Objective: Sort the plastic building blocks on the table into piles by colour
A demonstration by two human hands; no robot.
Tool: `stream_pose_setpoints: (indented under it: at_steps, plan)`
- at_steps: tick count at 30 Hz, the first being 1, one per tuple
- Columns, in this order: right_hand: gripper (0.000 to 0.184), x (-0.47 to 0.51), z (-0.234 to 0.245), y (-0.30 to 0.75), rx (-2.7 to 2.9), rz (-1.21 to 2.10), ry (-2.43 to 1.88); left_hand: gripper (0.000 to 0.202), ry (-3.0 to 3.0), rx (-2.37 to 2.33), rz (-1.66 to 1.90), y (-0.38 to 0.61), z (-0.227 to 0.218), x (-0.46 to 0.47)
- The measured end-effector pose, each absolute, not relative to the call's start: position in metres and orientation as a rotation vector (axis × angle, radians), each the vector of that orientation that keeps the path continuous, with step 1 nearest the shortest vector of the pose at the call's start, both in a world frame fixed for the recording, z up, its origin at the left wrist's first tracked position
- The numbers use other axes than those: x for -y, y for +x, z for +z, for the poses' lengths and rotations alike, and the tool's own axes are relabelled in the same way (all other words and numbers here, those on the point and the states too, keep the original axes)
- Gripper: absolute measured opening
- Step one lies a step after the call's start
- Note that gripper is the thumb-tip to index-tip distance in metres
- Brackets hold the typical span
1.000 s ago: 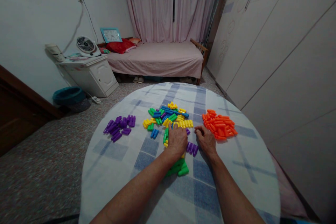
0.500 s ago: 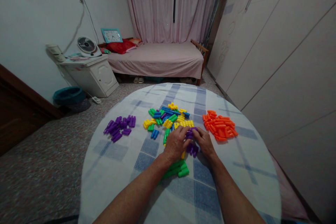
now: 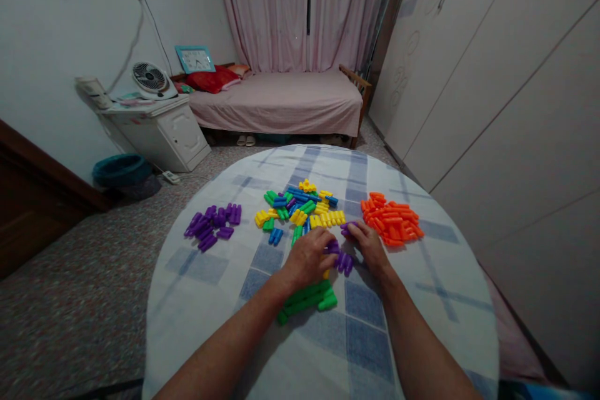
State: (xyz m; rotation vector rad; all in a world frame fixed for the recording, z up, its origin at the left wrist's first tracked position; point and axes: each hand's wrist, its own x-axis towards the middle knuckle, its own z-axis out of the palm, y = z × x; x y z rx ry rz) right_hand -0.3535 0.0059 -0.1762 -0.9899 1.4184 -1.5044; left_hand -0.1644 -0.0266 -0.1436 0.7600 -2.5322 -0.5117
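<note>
Over the middle of the table, my left hand (image 3: 309, 257) is closed on a purple plastic building block (image 3: 332, 247). Between the thumb and fingers of my right hand (image 3: 369, 246) is another purple block (image 3: 347, 227), apart from the left one. Just below, more joined purple pieces (image 3: 344, 264) show between the hands; whether they connect to the left block I cannot tell. Joined green blocks (image 3: 307, 299) lie under my left wrist, partly hidden by it. A bit of yellow shows beside my left fingers.
A mixed pile of blue, green and yellow blocks (image 3: 300, 203) lies beyond my hands. Loose purple blocks (image 3: 213, 225) are at the left, orange ones (image 3: 392, 220) at the right. The round table (image 3: 197, 337) wears a checked cloth. A bed (image 3: 281, 100) stands behind it.
My hands have moved apart. The purple block in my right hand has come away from the one at my left hand, and more of the green blocks shows.
</note>
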Motion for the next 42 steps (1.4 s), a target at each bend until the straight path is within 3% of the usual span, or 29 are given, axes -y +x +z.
stream_pose_setpoints:
  at_steps: [6,16,20,25,32,37,42]
  plan:
    - [0.037,-0.003,-0.179,-0.353,-1.476,-1.596,-0.904,0.015,0.526,2.899,-0.152,-0.186,-0.145,0.000]
    - [0.041,-0.002,-0.188,-0.361,-1.486,-1.616,-0.857,0.024,0.527,2.948,-0.093,-0.207,-0.156,-0.001]
    - [0.046,-0.002,-0.188,-0.360,-1.447,-1.663,-0.825,0.019,0.598,2.840,-0.373,-0.209,-0.155,0.005]
    - [0.052,-0.003,-0.181,-0.354,-1.439,-1.731,-0.799,0.041,0.862,2.151,-0.912,-0.199,-0.142,0.016]
    - [0.057,-0.009,-0.169,-0.338,-1.483,-1.576,-0.941,0.035,0.871,1.707,-1.775,-0.189,-0.127,0.024]
    - [0.053,-0.013,-0.162,-0.329,-1.430,-1.485,-1.045,0.028,0.841,1.762,-1.562,-0.189,-0.129,0.019]
    - [0.063,-0.013,-0.165,-0.330,-1.498,-1.458,-1.117,0.028,0.858,1.758,-1.269,-0.157,-0.118,0.022]
